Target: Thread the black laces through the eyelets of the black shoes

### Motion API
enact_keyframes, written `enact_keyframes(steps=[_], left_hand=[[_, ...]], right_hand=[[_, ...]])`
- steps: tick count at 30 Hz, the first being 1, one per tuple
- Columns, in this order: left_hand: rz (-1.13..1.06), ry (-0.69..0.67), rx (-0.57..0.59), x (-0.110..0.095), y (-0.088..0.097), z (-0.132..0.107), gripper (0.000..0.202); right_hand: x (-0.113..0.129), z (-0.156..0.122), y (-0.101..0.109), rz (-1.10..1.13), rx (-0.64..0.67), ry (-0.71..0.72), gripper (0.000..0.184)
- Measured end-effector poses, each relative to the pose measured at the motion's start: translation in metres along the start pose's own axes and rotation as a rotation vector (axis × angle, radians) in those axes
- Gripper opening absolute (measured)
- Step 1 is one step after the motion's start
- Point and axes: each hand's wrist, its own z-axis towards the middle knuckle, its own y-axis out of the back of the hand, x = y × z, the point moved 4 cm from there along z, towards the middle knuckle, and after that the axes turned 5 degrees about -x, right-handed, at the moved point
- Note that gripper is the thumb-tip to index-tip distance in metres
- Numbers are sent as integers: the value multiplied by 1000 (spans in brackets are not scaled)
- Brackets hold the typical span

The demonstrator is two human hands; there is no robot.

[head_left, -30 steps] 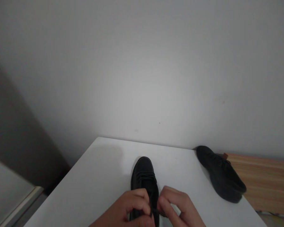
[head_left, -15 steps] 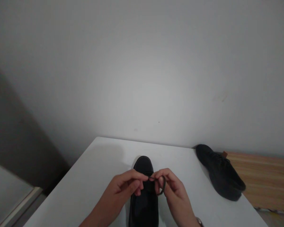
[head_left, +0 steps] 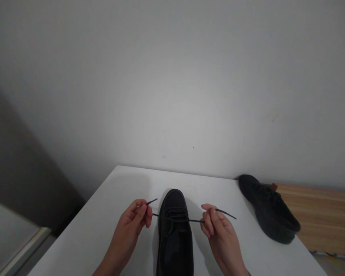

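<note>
A black lace-up shoe (head_left: 174,199) stands on the white table with its toe pointing away from me. Its lace (head_left: 196,220) runs out to both sides from the top of the lacing. Left of the shoe, my left hand (head_left: 138,216) pinches one end of the lace, and a short tip sticks out above the fingers. On the other side my right hand (head_left: 215,224) is closed on the other end, its tail trailing out to the right. Both stretches between shoe and hands look straight.
A second black shoe (head_left: 268,211) lies at the table's right edge near the wall. Beyond that edge is a wood-grained board (head_left: 324,218). The white table (head_left: 132,184) meets a pale wall (head_left: 172,96) at the back.
My hands were together over the shoe, fingering the lace. They have moved apart, left and right, drawing the lace ends outward, and the lacing now shows.
</note>
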Motion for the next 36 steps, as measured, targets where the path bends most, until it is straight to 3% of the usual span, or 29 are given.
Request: enact_keyframes(steps=[8, 12, 16, 19, 24, 30, 36], left_hand=[[-39, -2, 65, 8, 6, 8, 35], [145, -85, 107, 13, 13, 14, 37], [407, -232, 202, 8, 11, 9, 25], [530, -332, 273, 4, 6, 3, 18], [686, -448, 382, -1, 0, -3, 15], [810, -499, 453, -8, -1, -5, 15], [883, -514, 483, -10, 2, -5, 12]], right_hand=[[7, 0, 9, 28, -41, 66, 28], [-2, 6, 22, -88, -6, 7, 43], [-14, 10, 32, -311, 52, 8, 45], [-19, 9, 31, -414, 127, 46, 42], [-20, 6, 26, -401, 168, 58, 34], [-20, 4, 26, -484, 196, 68, 31], [-8, 0, 17, -648, 258, 232, 28]])
